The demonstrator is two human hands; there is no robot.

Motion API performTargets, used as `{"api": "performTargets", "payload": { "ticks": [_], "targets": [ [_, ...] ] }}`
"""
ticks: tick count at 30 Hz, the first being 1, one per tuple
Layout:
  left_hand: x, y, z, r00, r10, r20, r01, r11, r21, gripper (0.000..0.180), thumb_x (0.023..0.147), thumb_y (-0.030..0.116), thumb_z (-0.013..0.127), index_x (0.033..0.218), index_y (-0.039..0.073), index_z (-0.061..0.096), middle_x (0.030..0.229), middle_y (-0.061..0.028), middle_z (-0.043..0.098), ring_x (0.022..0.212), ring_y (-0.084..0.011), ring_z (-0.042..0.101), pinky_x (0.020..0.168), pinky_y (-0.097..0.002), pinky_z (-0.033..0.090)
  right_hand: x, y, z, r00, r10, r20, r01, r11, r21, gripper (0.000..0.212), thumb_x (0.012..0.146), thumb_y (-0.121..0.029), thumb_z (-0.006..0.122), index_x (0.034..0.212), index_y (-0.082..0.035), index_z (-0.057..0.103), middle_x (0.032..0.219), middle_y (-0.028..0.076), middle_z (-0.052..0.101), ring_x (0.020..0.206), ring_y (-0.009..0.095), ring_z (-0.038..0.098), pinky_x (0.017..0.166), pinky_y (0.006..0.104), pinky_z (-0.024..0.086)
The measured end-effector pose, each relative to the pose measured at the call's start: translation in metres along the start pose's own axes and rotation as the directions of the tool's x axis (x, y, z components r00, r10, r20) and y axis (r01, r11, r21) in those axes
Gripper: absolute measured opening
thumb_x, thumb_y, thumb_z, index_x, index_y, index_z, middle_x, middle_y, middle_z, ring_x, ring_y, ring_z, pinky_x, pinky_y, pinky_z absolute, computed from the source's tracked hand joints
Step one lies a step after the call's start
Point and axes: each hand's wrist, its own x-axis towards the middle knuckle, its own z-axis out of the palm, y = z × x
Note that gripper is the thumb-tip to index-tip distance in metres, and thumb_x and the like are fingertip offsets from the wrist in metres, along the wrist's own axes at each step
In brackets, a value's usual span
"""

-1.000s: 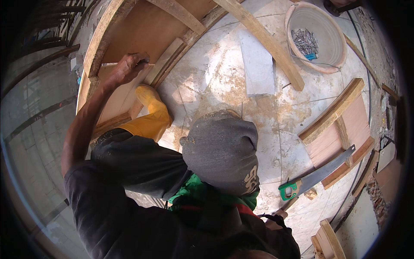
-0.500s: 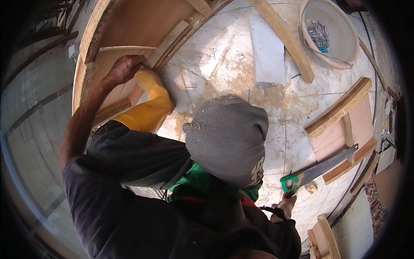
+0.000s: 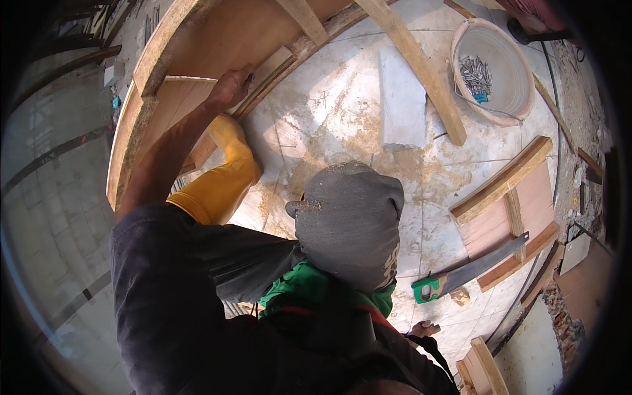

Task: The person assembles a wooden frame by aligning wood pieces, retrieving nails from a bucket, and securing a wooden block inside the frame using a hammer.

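My left hand (image 3: pixel 232 87) is closed at the curved wooden frame (image 3: pixel 153 69), beside a short wood strip (image 3: pixel 271 66) on its inner face. A small dark bit shows at the fingertips, too small to name. My right hand (image 3: pixel 421 330) is low at the right, partly hidden by the dark sleeve. Its fingers are curled round something I cannot make out. Just above it, apart from the hand, lies a handsaw with a green handle (image 3: pixel 429 288), its blade resting across a small panel of plywood and battens (image 3: pixel 503 220).
A yellow boot (image 3: pixel 230 148) stands against the frame. A grey cloth-covered rounded shape (image 3: pixel 349 227) fills the middle. A pale bucket of nails (image 3: pixel 517 72), a long batten (image 3: pixel 421 66) and a white slab (image 3: pixel 401 99) are on the dusty tiles. Reddish cloth (image 3: pixel 530 14) shows top right.
My left hand has moved up and right along the frame to the wood strip. My right hand has drawn down, away from the saw handle. The whole view has shifted slightly.
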Motion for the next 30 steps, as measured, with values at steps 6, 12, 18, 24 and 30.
{"api": "performTargets", "payload": {
  "ticks": [6,12,18,24,30],
  "targets": [
    [0.002,-0.02,0.098,0.789,-0.397,-0.47,0.131,0.855,-0.502,0.016,0.084,0.002,0.071,0.098,0.0,0.063,0.086,-0.0129,0.071,0.077,-0.0229,0.07,0.073,-0.0336,0.055,-0.044,-0.126,-0.191,0.933,-0.037,-0.357,0.325,0.508,0.798,0.05,0.092,-0.037,0.071,0.102,0.009,0.056,0.082,0.014,0.055,0.068,0.022,0.056,0.059,0.0341,0.048],
    [0.031,-0.013,0.13,0.461,-0.691,-0.556,-0.388,0.407,-0.827,0.004,0.089,-0.003,0.068,0.093,-0.004,0.066,0.086,-0.0025,0.07,0.076,-0.0082,0.063,0.073,-0.0244,0.052,-0.154,-0.324,-0.385,0.691,-0.493,-0.528,0.568,-0.082,0.819,0.044,0.098,-0.022,0.069,0.125,-0.003,0.039,0.091,0.01,0.059,0.066,0.012,0.053,0.057,0.0252,0.047],
    [0.045,0.001,0.116,0.424,-0.583,-0.693,-0.172,0.699,-0.694,0.006,0.09,0.004,0.067,0.095,0.0,0.069,0.079,-0.0075,0.07,0.074,-0.0135,0.064,0.072,-0.029,0.051,-0.252,-0.48,-0.411,0.134,-0.936,-0.327,0.625,-0.176,0.76,0.048,0.098,-0.028,0.068,0.134,-0.002,0.048,0.076,0.002,0.056,0.055,0.007,0.052,0.05,0.024,0.042],
    [0.034,0.01,0.119,0.428,-0.61,-0.667,0.011,0.742,-0.671,0.01,0.088,0.007,0.07,0.097,0.003,0.07,0.083,-0.0176,0.072,0.072,-0.0284,0.069,0.07,-0.0352,0.052,-0.355,-0.58,-0.409,-0.291,-0.929,-0.231,0.771,-0.37,0.518,0.046,0.099,-0.026,0.064,0.136,-0.002,0.048,0.08,0.018,0.068,0.069,0.032,0.069,0.064,0.0417,0.052],
    [0.038,0.01,0.127,0.378,-0.619,-0.688,0.015,0.748,-0.664,0.01,0.087,0.006,0.069,0.098,0.004,0.07,0.086,-0.0191,0.071,0.081,-0.036,0.071,0.071,-0.0396,0.054,-0.402,-0.63,-0.398,-0.449,-0.881,-0.147,0.755,-0.462,0.466,0.045,0.102,-0.028,0.058,0.139,-0.008,0.041,0.08,0.025,0.066,0.072,0.047,0.067,0.062,0.0506,0.049]
  ]
}}
